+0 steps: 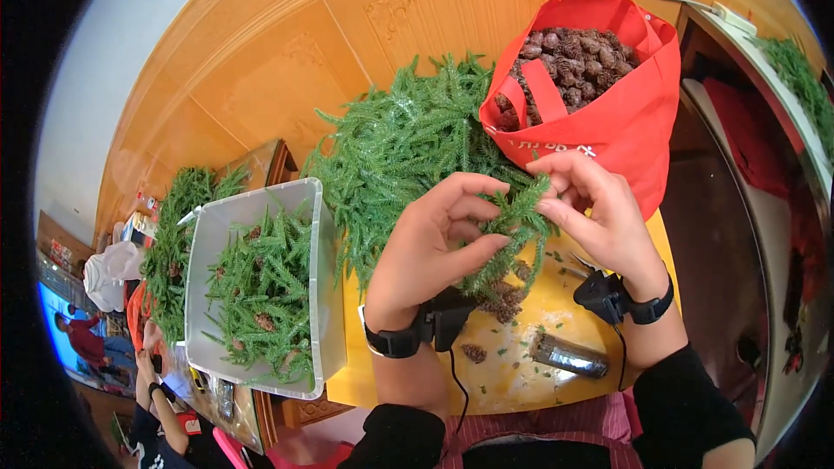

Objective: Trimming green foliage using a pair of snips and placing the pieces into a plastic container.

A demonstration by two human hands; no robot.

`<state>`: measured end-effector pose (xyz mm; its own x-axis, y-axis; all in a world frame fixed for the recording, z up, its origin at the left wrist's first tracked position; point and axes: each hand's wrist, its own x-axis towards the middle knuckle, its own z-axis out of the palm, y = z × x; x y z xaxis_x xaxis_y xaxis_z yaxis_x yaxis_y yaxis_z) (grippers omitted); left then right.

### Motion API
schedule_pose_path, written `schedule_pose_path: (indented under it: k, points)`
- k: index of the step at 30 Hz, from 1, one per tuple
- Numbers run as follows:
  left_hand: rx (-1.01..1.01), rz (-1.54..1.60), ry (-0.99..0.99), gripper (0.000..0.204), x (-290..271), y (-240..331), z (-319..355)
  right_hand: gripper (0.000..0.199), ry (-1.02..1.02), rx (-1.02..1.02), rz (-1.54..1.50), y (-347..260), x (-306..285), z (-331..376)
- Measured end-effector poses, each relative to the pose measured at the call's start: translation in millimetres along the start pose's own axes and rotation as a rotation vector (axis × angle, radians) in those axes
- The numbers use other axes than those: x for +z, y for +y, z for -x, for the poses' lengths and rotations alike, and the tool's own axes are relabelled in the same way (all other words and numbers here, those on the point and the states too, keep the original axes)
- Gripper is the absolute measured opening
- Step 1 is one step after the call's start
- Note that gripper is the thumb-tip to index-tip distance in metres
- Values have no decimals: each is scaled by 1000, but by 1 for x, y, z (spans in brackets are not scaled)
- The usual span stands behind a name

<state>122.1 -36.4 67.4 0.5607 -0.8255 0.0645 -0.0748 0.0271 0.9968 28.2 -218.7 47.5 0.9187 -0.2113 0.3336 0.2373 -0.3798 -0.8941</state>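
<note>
Over the yellow table (508,382), both my hands are on a green artificial pine sprig (521,208). My left hand (439,243) curls its thumb and fingers around the sprig's left side. With thumb and fingertips, my right hand (599,208) pinches the sprig near its upper right end. Just below the sprig is a brown pine cone (502,302); whether it is fastened to the sprig I cannot tell. A smaller loose cone (473,353) lies on the tabletop, and a dark bundle with a shiny wrap (569,356) rests to its right.
A heap of green sprigs (408,139) lies behind my hands. The red bag (608,135) at back right holds many pine cones (578,61). On the left stands a clear plastic bin (323,295) of sprigs with cones. Another person's arms (169,417) show at lower left.
</note>
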Motion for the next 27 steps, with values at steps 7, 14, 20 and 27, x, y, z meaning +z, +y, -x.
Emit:
schedule_pose_path:
  k: [7,14,20,27]
  points:
    - [113,-164,-8,40,-10,-12,-2,33,-19,-31,109,-18,0,9]
    - [115,-107,-158,36,-13,0,8,30,-168,-166,250,-18,-16,8]
    - [203,-269,-200,35,-5,5,6,22,-367,-121,-37,0,-10,3]
    - [616,-710,-80,41,-2,-7,-10,36,-342,128,-608,6,4,0]
